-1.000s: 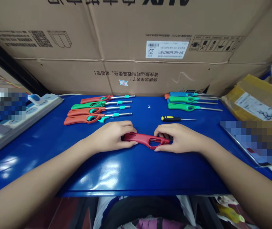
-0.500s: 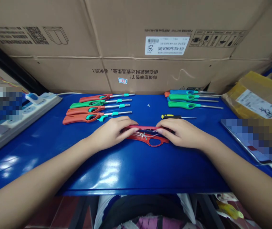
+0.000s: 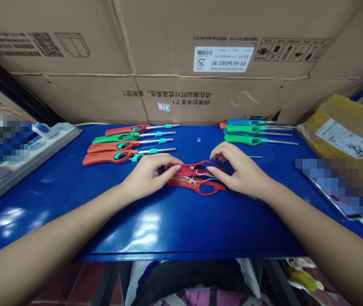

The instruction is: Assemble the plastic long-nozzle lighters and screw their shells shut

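Observation:
A red lighter casing lies split in two halves in front of me, its insides showing. My left hand [image 3: 151, 175] is closed on the left end of the upper casing half [image 3: 185, 170], thumb on top, holding it tilted. Below it the lower casing half [image 3: 207, 188] rests on the table, with a clear inner part, thin wires and a trigger loop. My right hand [image 3: 240, 170] curves over the right end, thumb and index finger apart. Its thumb tip is by the white wires [image 3: 204, 172] and a small black piece. Whether it touches them I cannot tell.
Several assembled lighters [image 3: 114, 157] lie in a row at the back left; green and blue ones [image 3: 243, 139] lie back right. A screwdriver shaft [image 3: 256, 157] shows behind my right hand. A power strip [image 3: 41, 146] stands left, a phone [image 3: 331, 191] and taped parcel [image 3: 344, 127] right.
The upper casing half has tipped so its inner side faces me. My right hand has let go of its right end, and its fingers have risen and spread.

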`<state>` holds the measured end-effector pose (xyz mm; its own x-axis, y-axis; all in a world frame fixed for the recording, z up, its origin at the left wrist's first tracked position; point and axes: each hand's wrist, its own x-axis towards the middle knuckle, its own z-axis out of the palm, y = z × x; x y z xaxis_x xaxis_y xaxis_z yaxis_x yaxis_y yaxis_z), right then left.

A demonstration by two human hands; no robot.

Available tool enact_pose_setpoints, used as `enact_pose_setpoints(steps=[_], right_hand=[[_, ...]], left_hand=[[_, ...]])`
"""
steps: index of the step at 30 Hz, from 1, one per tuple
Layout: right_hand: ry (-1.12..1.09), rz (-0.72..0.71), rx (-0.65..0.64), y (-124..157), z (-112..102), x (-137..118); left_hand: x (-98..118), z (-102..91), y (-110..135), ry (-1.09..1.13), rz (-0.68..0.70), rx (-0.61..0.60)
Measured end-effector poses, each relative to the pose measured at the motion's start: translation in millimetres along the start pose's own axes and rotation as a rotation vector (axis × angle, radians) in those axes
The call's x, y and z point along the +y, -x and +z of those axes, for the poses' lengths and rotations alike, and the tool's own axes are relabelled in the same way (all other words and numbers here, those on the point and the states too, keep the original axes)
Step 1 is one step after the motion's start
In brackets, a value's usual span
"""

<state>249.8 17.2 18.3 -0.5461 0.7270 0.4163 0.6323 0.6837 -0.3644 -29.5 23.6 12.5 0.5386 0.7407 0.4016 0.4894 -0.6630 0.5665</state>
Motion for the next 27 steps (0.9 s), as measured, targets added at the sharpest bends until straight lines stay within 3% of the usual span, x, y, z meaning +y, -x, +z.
enact_pose_setpoints(steps=[5,11,19,23,27], right_hand=[[0.117,-0.133,0.046,-1.8,7.5,-2.9],[-0.002,-0.072,0.076,-1.4,15.6,-5.8],[-0.039,-0.101,0.037,-0.3,12.0,-7.3],[-0.036,-0.096,0.031,-0.5,9.8,-5.0],[-0.014,-0.066,0.004,-0.9,6.5,1.0]], left_hand=[[5.9,4.1,1.0,0.01,0.008,0.031],[11.8,7.1,2.7,-0.02,0.002,0.03],[10.8,5.2,3.8,-0.094,0.032,0.078],[6.7,2.2,2.3,-0.047,-0.107,0.16],[8.2,-1.5,-0.1,0.211,-0.269,0.297]])
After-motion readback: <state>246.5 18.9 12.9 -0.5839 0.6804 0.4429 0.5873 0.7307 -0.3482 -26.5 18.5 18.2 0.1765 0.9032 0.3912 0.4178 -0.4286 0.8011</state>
